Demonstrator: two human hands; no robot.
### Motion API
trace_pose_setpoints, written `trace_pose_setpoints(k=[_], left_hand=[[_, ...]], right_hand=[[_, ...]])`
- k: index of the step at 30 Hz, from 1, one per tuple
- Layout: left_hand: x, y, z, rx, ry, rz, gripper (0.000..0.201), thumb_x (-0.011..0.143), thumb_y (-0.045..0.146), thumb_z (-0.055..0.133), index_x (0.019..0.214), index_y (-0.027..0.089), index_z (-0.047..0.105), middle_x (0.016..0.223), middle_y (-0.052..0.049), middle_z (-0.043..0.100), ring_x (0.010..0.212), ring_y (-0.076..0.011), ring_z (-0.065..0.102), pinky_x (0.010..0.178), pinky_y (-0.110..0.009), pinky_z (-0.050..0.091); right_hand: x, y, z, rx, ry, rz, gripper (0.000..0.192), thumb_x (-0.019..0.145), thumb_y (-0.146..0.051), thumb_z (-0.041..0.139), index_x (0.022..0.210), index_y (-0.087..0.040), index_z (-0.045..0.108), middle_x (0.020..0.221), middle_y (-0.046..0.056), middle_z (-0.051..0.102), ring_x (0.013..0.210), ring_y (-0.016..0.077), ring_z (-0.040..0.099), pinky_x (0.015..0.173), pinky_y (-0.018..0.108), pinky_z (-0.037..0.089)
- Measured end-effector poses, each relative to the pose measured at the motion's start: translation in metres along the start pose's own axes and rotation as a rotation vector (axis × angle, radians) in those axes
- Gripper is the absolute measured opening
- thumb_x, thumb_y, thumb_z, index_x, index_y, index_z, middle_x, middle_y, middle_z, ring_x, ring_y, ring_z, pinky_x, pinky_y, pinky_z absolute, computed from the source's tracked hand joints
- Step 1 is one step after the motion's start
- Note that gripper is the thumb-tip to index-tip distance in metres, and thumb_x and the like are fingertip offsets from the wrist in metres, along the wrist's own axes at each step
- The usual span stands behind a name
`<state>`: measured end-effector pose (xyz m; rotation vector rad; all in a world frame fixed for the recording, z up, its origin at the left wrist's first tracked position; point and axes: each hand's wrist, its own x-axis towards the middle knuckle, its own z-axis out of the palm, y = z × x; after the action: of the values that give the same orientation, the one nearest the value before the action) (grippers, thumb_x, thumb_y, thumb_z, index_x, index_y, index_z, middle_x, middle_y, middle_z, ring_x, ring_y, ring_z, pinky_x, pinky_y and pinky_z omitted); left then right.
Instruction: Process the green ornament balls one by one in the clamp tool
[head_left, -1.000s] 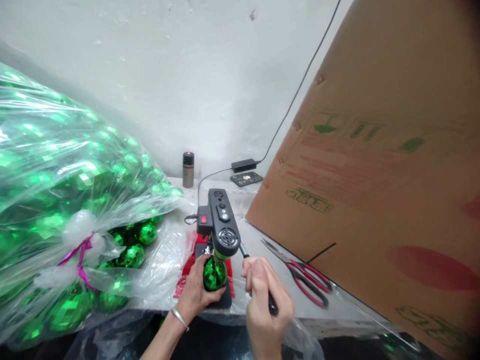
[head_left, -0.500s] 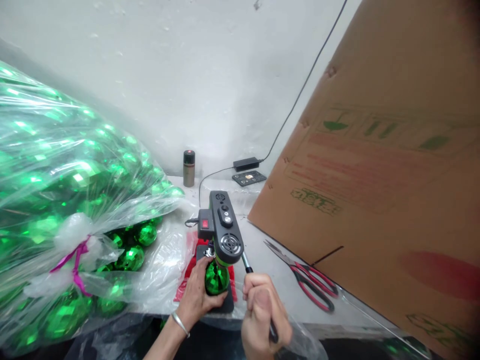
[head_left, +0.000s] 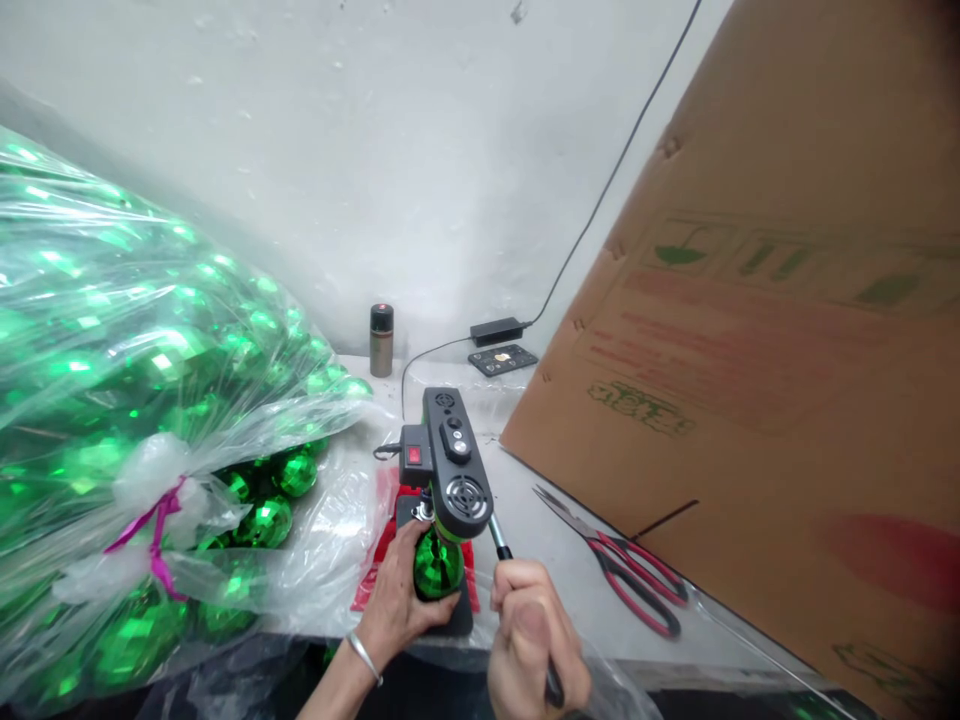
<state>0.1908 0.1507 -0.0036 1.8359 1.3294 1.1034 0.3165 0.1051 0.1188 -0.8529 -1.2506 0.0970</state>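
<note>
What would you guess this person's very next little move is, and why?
Probably pulling the lever a bit further down. The right hand is closed around its handle, while the left hand steadies a green ball on the base, right under the head of the small black press. That is only a guess.

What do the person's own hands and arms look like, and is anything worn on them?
Both are bare, with no gloves and no sleeves in view. The left hand has a thin silver bangle round its wrist. The right hand shows no ring, watch or band. Nails are short and unpainted where visible.
</note>
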Motion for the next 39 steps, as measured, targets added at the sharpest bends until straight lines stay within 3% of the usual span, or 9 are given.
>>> trace_pose_setpoints(k=[15,39], left_hand=[[0.001,0.001,0.0,0.029,0.015,0.038,0.079,0.069,0.022,0.082,0.141,0.019,0.051,0.138,-0.016,0.066,0.128,-0.036,0.067,0.11,-0.056,0.055],[0.006,0.008,-0.002,0.022,-0.031,-0.032,0.079,0.066,0.023,0.084,0.138,0.018,0.054,0.136,-0.016,0.066,0.127,-0.0343,0.067,0.113,-0.052,0.054]], right_hand=[[-0.002,0.004,0.001,0.012,0.002,0.013,0.033,0.105,-0.015,0.043,0.073,-0.022,0.048,0.069,-0.002,0.053,0.058,0.011,0.051,0.054,0.026,0.039],[-0.01,0.011,-0.003,0.033,-0.002,-0.005,0.032,0.104,-0.008,0.043,0.075,-0.021,0.049,0.071,-0.003,0.053,0.061,0.0104,0.052,0.056,0.024,0.04]])
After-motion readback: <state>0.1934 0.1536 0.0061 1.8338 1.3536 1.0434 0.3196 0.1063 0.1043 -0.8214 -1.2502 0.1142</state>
